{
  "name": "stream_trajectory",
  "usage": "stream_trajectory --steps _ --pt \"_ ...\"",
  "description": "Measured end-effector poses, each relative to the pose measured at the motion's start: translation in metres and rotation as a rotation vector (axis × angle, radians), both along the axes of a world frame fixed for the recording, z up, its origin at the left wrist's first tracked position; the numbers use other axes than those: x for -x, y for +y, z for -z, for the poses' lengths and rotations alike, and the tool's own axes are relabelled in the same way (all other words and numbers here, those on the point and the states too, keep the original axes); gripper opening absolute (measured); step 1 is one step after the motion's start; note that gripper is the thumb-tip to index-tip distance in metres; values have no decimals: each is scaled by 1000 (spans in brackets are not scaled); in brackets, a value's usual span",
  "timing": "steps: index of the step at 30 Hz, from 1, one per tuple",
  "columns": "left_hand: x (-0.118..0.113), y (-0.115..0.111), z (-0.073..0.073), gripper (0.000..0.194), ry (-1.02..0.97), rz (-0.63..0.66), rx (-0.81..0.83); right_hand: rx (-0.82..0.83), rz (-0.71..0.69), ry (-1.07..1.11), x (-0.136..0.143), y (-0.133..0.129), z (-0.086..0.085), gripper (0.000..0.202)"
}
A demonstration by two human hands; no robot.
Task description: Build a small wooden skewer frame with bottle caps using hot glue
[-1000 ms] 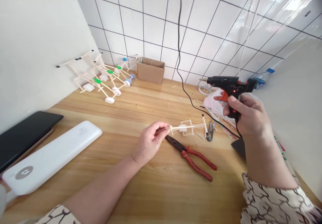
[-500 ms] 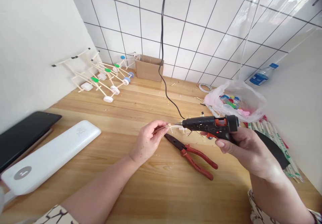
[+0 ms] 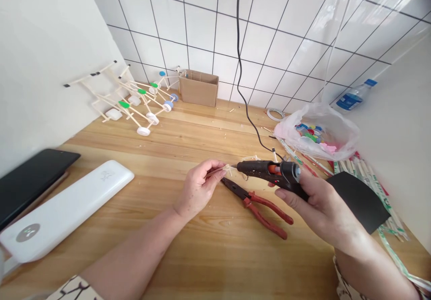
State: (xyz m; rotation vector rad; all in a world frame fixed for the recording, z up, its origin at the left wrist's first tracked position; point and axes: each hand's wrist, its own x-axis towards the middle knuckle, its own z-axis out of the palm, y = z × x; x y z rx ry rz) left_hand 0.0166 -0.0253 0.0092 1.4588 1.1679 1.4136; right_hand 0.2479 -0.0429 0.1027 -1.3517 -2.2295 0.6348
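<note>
My left hand (image 3: 201, 187) pinches some thin wooden sticks (image 3: 215, 171), their joined ends showing just past the fingertips. My right hand (image 3: 321, 205) is wrapped round the grip of a black hot glue gun (image 3: 259, 169) with a small red light. Its nozzle points left and meets the stick ends, or comes very close to them. Below the nozzle lies a pair of long-nose pliers (image 3: 257, 208) with red handles, on the wooden table. Behind the glue gun are small stick pieces (image 3: 251, 158), partly covered by it.
At the back left stand several stick models with bottle-cap wheels (image 3: 143, 130). A cardboard box (image 3: 198, 89), tape roll (image 3: 275, 114), bag of caps (image 3: 313, 131) and water bottle (image 3: 355, 95) line the back. Left lie a white power bank (image 3: 74, 210) and phone (image 3: 37, 174); right, black sheet (image 3: 358, 199).
My right hand has brought the glue gun leftward, so its nozzle is now at the stick ends. The cord has swung right. My left hand stays about where it was.
</note>
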Motion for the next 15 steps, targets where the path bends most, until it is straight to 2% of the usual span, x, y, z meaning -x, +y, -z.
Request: stream_trajectory --steps 15 --pt "1 0 0 13 -11 -4 21 -31 11 -28 10 -3 0 25"
